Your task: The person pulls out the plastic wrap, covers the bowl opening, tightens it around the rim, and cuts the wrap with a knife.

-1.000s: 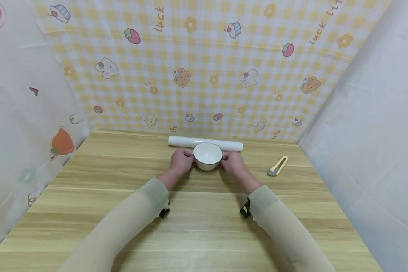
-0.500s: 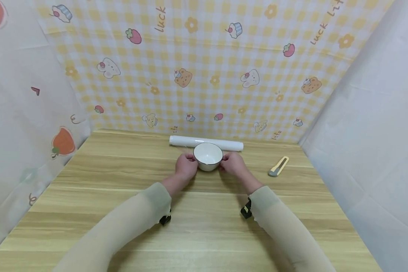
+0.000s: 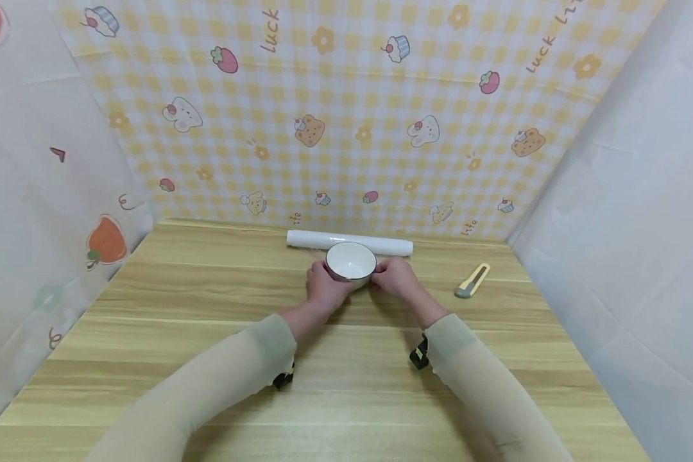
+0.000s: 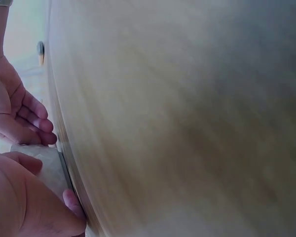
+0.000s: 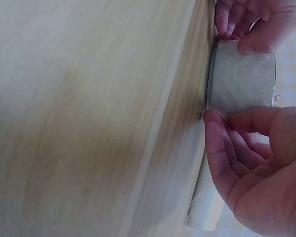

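A white bowl with a dark rim stands upright near the back of the wooden table. Crinkled clear plastic wrap lies against its outer side in the right wrist view. My left hand grips the bowl's left and front side, thumb across the front. At the right side, my right hand pinches at the wrapped bowl with thumb and index finger, its other fingers curled. Behind the bowl lies a white roll, partly hidden by it. In the left wrist view the left hand hides much of the bowl.
A yellow and grey utility knife lies on the wooden table to the right. A yellow checked cloth hangs behind the table. White cloths stand at both sides.
My left hand has slid rightward round the bowl's left side to its front, and the thumb now crosses the front. The right hand and the bowl have hardly moved.
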A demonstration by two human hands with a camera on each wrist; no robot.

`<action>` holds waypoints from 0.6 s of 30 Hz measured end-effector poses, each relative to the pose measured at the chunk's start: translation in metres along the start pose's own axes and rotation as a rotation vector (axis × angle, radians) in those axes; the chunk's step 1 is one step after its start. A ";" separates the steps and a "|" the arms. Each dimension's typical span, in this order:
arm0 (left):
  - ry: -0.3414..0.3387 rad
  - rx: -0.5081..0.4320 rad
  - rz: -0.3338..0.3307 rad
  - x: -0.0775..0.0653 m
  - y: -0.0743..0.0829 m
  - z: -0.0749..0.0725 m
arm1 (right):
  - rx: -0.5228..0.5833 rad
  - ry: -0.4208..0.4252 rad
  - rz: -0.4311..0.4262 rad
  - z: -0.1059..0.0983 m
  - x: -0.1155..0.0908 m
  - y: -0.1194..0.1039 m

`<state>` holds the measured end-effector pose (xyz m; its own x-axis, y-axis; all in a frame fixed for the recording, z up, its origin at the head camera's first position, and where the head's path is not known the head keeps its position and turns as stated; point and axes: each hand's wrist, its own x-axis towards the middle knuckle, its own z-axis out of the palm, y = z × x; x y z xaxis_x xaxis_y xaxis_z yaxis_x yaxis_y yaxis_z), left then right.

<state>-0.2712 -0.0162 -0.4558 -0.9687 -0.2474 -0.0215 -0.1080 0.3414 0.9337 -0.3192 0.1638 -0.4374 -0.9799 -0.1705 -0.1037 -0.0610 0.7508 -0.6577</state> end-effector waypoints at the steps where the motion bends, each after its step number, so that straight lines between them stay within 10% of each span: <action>1: -0.002 0.000 0.001 0.000 0.000 0.000 | 0.001 -0.005 -0.001 0.000 0.000 0.000; 18: -0.023 0.102 -0.009 -0.001 0.000 0.004 | 0.080 -0.109 -0.048 -0.006 -0.004 0.000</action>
<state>-0.2709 -0.0122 -0.4574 -0.9723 -0.2305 -0.0393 -0.1379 0.4297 0.8924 -0.3163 0.1680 -0.4328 -0.9496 -0.2763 -0.1481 -0.0876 0.6874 -0.7210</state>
